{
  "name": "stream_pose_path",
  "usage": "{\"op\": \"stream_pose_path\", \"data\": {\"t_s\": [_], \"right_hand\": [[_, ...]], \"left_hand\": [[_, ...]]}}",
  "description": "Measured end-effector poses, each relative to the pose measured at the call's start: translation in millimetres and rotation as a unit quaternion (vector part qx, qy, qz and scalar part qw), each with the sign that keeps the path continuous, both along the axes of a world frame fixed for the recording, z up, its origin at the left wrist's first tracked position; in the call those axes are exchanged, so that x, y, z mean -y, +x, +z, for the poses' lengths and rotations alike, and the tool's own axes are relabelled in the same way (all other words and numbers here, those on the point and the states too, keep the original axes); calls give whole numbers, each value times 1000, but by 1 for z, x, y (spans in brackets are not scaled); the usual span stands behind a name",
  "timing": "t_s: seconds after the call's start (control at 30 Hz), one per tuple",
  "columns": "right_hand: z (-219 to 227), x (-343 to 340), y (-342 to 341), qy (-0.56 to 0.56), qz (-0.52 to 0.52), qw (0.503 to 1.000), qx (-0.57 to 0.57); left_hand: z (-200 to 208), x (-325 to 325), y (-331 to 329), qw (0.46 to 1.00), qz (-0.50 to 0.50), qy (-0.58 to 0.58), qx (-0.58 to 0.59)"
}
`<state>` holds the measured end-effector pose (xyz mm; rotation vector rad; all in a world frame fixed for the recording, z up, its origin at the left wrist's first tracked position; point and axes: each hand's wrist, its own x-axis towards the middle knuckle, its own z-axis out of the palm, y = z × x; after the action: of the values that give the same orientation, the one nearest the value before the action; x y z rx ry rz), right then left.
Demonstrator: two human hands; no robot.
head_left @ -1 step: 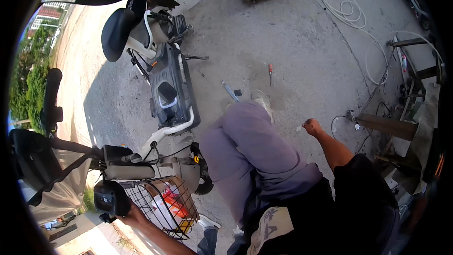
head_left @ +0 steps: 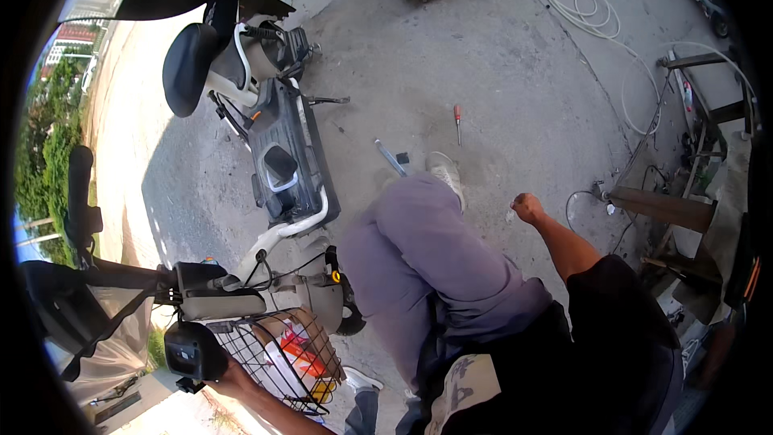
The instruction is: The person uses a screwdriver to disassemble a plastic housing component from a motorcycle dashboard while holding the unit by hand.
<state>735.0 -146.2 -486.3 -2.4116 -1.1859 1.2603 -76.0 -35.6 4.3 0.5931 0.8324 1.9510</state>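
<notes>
Grey concrete (head_left: pixel 403 56) spreads around the electric scooter (head_left: pixel 286 137) on the person's left. Their left hand (head_left: pixel 232 379) reaches behind a black housing (head_left: pixel 192 350) by the handlebar (head_left: pixel 129 278); hidden fingers leave its grip untellable. Steadying there seems the step in hand, calling for clearance from the wire basket (head_left: pixel 324 350) beside that forearm. Their right hand (head_left: pixel 529 208) is curled closed, nothing clear inside; open concrete separates it from the beam (head_left: pixel 664 208).
</notes>
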Motion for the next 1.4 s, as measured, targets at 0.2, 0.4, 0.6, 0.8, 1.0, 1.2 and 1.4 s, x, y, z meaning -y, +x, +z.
{"op": "stream_pose_path", "data": {"t_s": [0.2, 0.4, 0.6, 0.8, 1.0, 1.2, 1.4], "right_hand": [[-49, -147, -26, 72, -16, 996, -59], [-104, -274, -43, 95, -7, 995, -29], [-176, -328, 5, 10, 86, 996, 31], [-239, -338, 33, 88, 132, 977, 140], [-193, -313, 23, 186, -17, 979, 78], [-43, -283, -10, 233, -188, 948, -103], [94, -230, 3, 323, -117, 934, -92]], "left_hand": [[23, -13, 2, 998, -7, -63, 8], [31, -16, 31, 996, 42, -77, -6], [56, -19, 44, 994, 71, -82, -5], [68, 6, 59, 991, 100, -93, -11], [62, -8, 96, 994, 61, -86, 10], [58, 8, 72, 992, 57, -95, -63], [40, -8, 54, 991, 81, -80, -64]]}}
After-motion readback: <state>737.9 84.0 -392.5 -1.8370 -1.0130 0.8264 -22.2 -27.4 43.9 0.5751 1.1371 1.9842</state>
